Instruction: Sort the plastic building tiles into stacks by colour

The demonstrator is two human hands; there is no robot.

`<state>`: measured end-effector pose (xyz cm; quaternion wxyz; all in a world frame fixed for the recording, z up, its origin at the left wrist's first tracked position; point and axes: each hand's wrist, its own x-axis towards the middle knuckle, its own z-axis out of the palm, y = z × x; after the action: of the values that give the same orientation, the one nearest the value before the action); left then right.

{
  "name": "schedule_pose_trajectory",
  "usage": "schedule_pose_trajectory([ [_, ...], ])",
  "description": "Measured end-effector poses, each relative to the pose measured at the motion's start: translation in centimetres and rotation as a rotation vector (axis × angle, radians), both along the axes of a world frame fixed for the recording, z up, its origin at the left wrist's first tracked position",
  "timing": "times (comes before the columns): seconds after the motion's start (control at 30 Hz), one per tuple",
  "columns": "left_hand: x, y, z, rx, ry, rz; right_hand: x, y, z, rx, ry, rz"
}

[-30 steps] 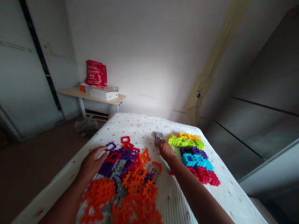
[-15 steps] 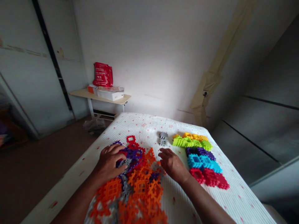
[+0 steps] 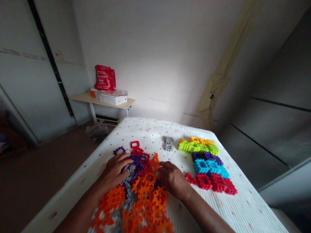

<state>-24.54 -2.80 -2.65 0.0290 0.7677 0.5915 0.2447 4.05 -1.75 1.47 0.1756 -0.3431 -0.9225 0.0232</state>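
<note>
A loose heap of interlocking plastic building pieces, mostly orange with red, purple and grey among them, lies in front of me on the bed. My left hand rests on the heap's left side, thumb apart from the fingers, over purple and grey pieces. On the opposite side, my right hand reaches over the heap's edge with fingers stretched toward orange pieces; its thumb is hidden. Just beyond the left fingers are a purple square piece and a red square piece.
Sorted rows stand at right: yellow, lime green, dark purple, light blue and red. A loose red piece lies beside the red row. Grey pieces sit farther back. Behind stands a small table.
A red piece now lies at the left end of the red row. My right hand has moved left onto the heap. My left hand has shifted slightly, uncovering the purple square piece.
</note>
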Motion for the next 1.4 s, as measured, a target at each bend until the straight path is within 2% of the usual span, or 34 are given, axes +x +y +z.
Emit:
schedule_pose_trajectory([
  [0.13,-1.3,0.3,0.2,0.088,-0.076,0.178,-2.4,0.0,0.6,-0.009,-0.008,0.116],
  [0.23,-1.7,0.3,0.0,0.08,-0.07,0.286,-5.4,0.4,0.5,0.01,-0.03,0.222],
  [0.33,-1.6,0.3,-0.6,-0.012,-0.029,0.315,-8.1,0.7,-0.1,0.028,-0.063,0.272],
  [0.43,-1.6,0.3,-1.2,-0.075,-0.003,0.285,-9.2,0.7,-0.8,0.013,-0.095,0.279],
  [0.6,-1.9,0.6,-1.6,-0.062,-0.093,0.249,-7.8,-0.3,-1.1,-0.029,-0.119,0.254],
  [0.8,-2.2,1.2,-2.5,-0.029,-0.252,0.25,-6.1,-1.6,-0.3,-0.049,-0.166,0.223],
  [0.97,-2.6,1.4,-2.9,-0.027,-0.406,0.251,-7.7,-0.9,0.4,-0.026,-0.184,0.113],
  [1.13,-2.8,1.4,-2.9,-0.041,-0.433,0.26,-10.4,0.5,0.8,-0.014,-0.232,0.022],
  [1.4,-2.7,0.9,-2.6,-0.077,-0.495,0.248,-12.2,1.0,0.4,-0.115,-0.287,-0.065],
])
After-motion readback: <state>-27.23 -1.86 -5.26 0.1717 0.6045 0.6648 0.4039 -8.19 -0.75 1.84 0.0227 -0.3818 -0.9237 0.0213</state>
